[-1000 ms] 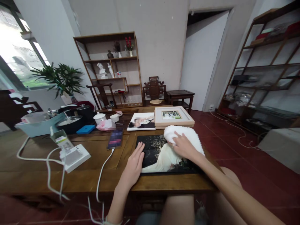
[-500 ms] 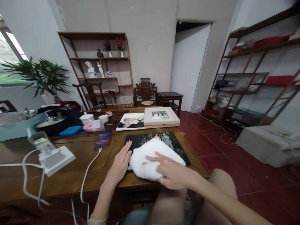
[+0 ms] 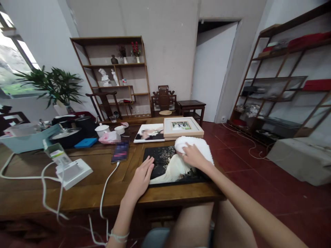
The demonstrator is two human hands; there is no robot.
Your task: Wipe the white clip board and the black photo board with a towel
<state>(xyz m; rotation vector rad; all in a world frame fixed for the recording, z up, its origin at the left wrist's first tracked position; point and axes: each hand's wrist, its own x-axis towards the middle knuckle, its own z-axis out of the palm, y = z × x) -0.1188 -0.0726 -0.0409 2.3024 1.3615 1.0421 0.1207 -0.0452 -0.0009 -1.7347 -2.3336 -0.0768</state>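
A dark photo panel [image 3: 161,165] with a pale dress printed on it lies flat on the wooden table [image 3: 124,193], close to its front edge. My left hand [image 3: 142,175] rests along the panel's left edge, fingers stretched out and holding nothing. At the panel's upper right, my right hand [image 3: 192,156] grips a fluffy white cloth [image 3: 201,146] and presses it on the surface. The cloth covers the far right part of the picture and hangs over that corner.
Behind the panel lie a white-edged photo print [image 3: 148,133] and a light wooden picture frame [image 3: 183,128]. To the left are a phone [image 3: 120,151] on a white cable, a white box [image 3: 77,174], a blue box [image 3: 86,142] and a white teapot [image 3: 102,129].
My right hand has moved the white cloth from the panel's near middle to its far right corner, uncovering the printed dress. My left hand stays at the left edge.
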